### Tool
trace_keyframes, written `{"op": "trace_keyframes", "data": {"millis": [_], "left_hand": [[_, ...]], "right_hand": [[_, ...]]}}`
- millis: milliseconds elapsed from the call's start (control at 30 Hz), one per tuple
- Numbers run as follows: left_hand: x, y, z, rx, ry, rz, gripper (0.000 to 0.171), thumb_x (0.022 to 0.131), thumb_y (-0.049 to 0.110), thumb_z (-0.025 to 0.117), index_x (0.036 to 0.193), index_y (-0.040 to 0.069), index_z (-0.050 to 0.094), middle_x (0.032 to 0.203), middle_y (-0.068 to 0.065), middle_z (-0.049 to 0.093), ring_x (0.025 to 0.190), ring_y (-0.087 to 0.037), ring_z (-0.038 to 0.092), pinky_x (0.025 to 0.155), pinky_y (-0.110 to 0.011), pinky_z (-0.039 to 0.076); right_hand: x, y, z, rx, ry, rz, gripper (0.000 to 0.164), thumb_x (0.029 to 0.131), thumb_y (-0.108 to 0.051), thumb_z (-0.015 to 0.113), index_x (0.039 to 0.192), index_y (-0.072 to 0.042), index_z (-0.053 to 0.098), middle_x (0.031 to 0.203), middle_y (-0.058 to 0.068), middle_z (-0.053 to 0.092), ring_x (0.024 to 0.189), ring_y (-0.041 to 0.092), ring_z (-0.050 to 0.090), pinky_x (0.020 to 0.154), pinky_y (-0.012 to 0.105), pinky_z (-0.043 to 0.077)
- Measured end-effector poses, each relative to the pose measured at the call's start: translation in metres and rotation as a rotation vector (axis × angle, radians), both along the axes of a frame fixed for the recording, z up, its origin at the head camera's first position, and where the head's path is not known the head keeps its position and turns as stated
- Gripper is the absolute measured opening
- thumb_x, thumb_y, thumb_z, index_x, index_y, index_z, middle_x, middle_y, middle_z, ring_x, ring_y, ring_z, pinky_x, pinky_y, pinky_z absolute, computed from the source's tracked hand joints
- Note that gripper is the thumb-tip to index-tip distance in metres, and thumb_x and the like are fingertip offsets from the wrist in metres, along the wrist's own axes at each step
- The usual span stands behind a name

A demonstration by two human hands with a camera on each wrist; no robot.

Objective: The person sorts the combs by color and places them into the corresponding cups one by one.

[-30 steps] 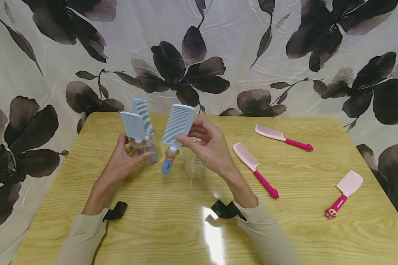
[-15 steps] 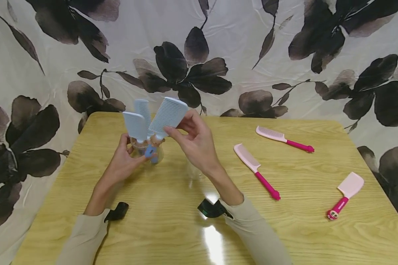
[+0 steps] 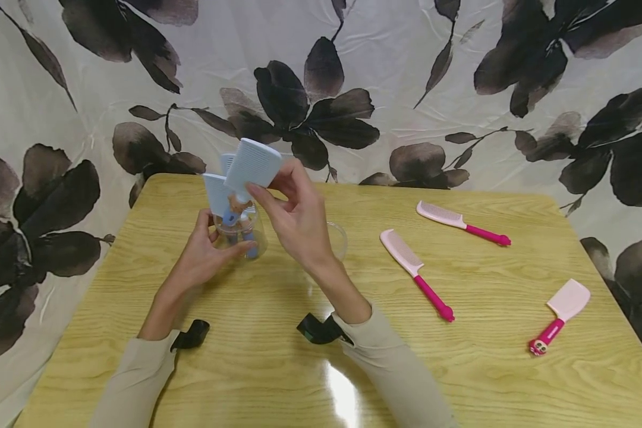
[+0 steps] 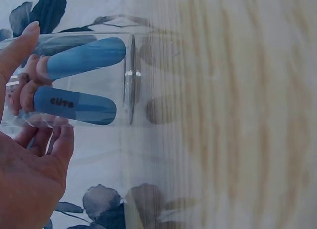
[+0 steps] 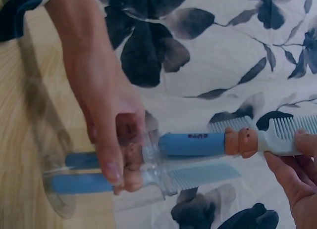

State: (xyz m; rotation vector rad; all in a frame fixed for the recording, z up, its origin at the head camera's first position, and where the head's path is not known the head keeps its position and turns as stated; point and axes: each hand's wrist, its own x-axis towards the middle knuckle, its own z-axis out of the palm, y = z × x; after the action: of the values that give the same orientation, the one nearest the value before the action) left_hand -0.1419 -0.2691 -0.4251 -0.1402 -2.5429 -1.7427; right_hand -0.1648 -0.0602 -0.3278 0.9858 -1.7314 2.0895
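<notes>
My left hand (image 3: 200, 258) grips a clear jar (image 4: 130, 83), thumb and fingers round its side. Inside stand two light blue combs, handles down; one comb's toothed head (image 3: 214, 193) leans left above the rim, the other is mostly hidden behind. My right hand (image 3: 299, 220) pinches a third blue comb (image 3: 254, 163) by its head, thumb in front. Its blue handle (image 5: 193, 144), with a brown bear figure at the top, points down at the jar's mouth, the end right at the rim. The left wrist view shows the two other handles (image 4: 74, 105) within the jar.
A second clear jar (image 3: 345, 241) stands partly hidden behind my right wrist. Pink combs lie on the wooden table to the right: one at the back (image 3: 440, 214), one nearer (image 3: 401, 248) and a wide one (image 3: 569, 299) at far right. Floral cloth hangs behind.
My right hand has carried the blue comb left and up, from beside the jar to over its mouth. The left hand has stayed on the jar. The pink combs lie as before.
</notes>
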Motion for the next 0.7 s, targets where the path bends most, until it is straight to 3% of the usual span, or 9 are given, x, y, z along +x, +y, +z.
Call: {"op": "trace_keyframes", "data": {"millis": [167,467,700], "left_hand": [[0.0,0.0,0.001,0.007,-0.001,-0.001,0.084,0.09,0.012,0.082,0.149,0.003,0.023,0.141,-0.015,0.032,0.131,-0.029,0.033,0.119,-0.065,0.023],[-0.001,0.0,0.0,0.002,0.004,-0.003,0.078,0.09,0.016,0.082,0.141,0.0,0.025,0.139,-0.017,0.032,0.134,-0.033,0.034,0.119,-0.067,0.022],[-0.001,0.0,-0.002,0.005,0.011,0.001,0.075,0.09,0.017,0.082,0.138,0.001,0.026,0.138,-0.017,0.032,0.134,-0.033,0.034,0.118,-0.067,0.022]], "right_hand": [[-0.003,-0.004,-0.003,0.031,-0.017,-0.007,0.028,0.095,0.009,0.067,0.117,0.009,0.052,0.123,0.028,0.06,0.107,0.035,0.069,0.086,0.034,0.061],[-0.008,-0.011,0.0,0.09,0.054,-0.069,0.025,0.096,0.004,0.069,0.116,0.007,0.054,0.116,0.025,0.065,0.106,0.028,0.072,0.087,0.028,0.06],[-0.01,-0.008,0.003,0.182,0.066,-0.06,0.025,0.096,0.001,0.07,0.116,0.005,0.056,0.115,0.022,0.067,0.105,0.025,0.072,0.085,0.025,0.06]]}}
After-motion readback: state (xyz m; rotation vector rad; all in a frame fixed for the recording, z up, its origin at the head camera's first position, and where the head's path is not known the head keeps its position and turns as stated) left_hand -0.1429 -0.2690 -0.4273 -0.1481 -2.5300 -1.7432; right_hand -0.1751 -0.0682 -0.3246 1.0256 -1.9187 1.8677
